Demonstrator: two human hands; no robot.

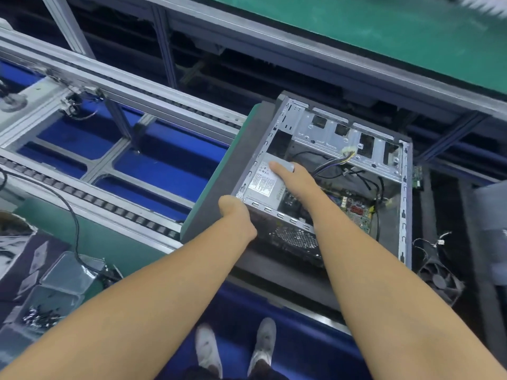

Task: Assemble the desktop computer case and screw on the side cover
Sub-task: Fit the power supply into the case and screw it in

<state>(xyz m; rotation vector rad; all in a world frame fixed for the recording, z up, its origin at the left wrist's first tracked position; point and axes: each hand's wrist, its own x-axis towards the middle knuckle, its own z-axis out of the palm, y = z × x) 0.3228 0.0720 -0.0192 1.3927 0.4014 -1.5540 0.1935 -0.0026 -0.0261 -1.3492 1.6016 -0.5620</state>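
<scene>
Left hand (237, 216) clamps the case (406, 204) at its 8 o'clock corner; right hand (290, 176), fingers straight, presses the PSU (262, 185) at 1 o'clock from it.

Open grey computer case (323, 182), tilted, internals exposed.

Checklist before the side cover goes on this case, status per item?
1. Left hand grip on computer case corner: ok.
2. Right hand clear of the case: not ok, it reaches inside with the thumb on the power supply.
3. Cables below the rim: cannot tell.
4. Side cover within reach: cannot tell, none in view.
5. Screws at hand: ok, piled at lower left.
</scene>
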